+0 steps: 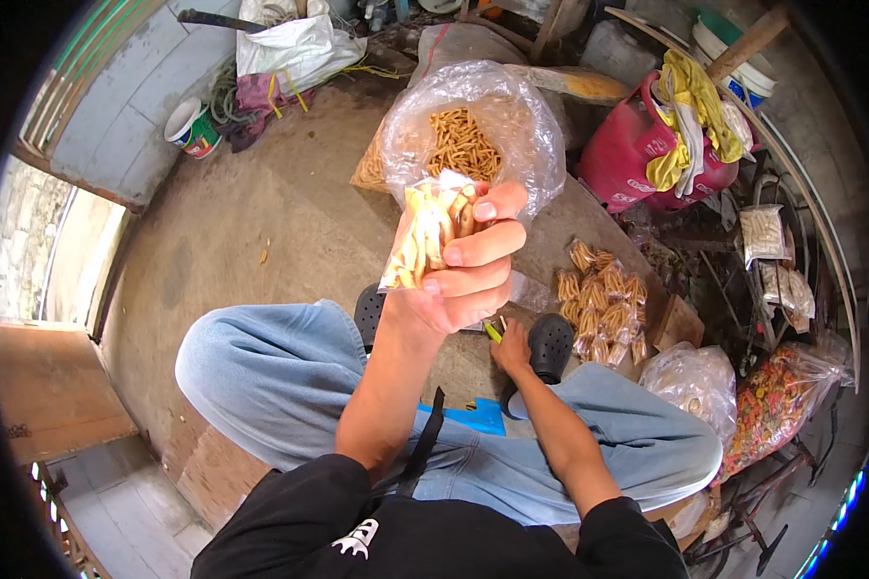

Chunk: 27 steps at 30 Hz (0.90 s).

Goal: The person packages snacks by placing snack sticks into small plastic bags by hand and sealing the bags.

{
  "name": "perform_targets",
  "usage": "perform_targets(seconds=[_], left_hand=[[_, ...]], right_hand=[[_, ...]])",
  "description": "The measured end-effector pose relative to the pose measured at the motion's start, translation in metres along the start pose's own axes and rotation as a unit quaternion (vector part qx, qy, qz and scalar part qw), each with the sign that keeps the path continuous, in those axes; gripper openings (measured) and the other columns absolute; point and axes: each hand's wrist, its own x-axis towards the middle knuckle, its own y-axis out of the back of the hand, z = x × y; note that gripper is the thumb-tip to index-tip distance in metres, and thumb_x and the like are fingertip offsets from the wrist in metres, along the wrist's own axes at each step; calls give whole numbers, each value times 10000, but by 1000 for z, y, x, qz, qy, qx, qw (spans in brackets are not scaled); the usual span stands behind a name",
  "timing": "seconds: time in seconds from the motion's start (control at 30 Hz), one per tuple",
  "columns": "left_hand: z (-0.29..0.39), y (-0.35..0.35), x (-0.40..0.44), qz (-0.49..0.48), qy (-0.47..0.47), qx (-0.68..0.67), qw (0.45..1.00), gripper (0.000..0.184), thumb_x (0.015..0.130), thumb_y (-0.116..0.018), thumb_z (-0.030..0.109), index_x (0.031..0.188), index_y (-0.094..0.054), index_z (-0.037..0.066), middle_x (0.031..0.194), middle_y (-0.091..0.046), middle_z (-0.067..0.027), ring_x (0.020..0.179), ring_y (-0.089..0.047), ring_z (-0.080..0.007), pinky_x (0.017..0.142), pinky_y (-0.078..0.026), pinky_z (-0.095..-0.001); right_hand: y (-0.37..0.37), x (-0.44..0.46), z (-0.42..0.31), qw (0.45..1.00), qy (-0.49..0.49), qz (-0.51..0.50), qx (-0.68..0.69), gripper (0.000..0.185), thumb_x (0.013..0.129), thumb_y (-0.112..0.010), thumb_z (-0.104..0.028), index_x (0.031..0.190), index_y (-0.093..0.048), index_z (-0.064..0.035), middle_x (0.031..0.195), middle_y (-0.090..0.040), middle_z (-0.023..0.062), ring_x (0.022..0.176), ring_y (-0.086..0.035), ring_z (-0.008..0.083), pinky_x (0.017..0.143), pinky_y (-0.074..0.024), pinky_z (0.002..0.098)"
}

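My left hand is raised in front of me, its fingers wrapped round a small clear plastic bag of snack sticks. Lower down, near my right shoe, my right hand is closed on a slim yellow-green object; its kind is too small to make out. Behind the raised bag stands a large open clear plastic sack with many loose brown snack sticks inside. Several filled small bags of sticks lie in a pile to the right of my right shoe.
A pink gas cylinder with yellow cloth on it stands at the back right. A bag of colourful pieces and a clear plastic bag are by my right knee. A small bucket and white sack sit back left. Something blue lies between my legs.
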Motion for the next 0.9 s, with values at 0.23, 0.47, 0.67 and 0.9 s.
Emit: perform_targets(seconds=[0.23, 0.47, 0.67, 0.9], left_hand=[[-4, -10, -1, 37, 10, 9, 999, 201, 987, -281, 194, 848, -373, 82, 541, -488, -54, 348, -478, -125, 278, -315, -225], [4, 7, 1, 293, -122, 360, 877, 217, 958, -400, 246, 916, -484, 51, 705, -561, -69, 445, -492, -130, 413, -407, -267], [13, 78, -10, 495, -141, 700, 495, 191, 932, -541, 217, 973, -564, 31, 830, -577, -13, 727, -526, -70, 648, -434, -221], [20, 83, -17, 497, -109, 683, 524, 216, 923, -564, 206, 1047, -576, 30, 999, -638, -59, 879, -589, -103, 748, -458, -233]], right_hand=[[62, 75, -39, 933, 28, 227, 279, 302, 812, -665, -271, 954, -583, -18, 806, -577, 110, 783, -567, 259, 715, -454, 356], [270, 37, -154, 797, 115, 169, 568, 265, 919, -575, -263, 934, -626, -4, 742, -580, 17, 662, -524, 107, 603, -426, 238], [285, 14, -167, 870, 184, -104, 445, 396, 882, -650, -238, 1194, -520, -31, 836, -614, 43, 689, -575, 80, 565, -490, 240], [249, 81, -68, 838, 13, -3, 546, 379, 847, -683, -211, 1147, -540, -30, 903, -637, 59, 730, -622, 126, 586, -509, 235]])
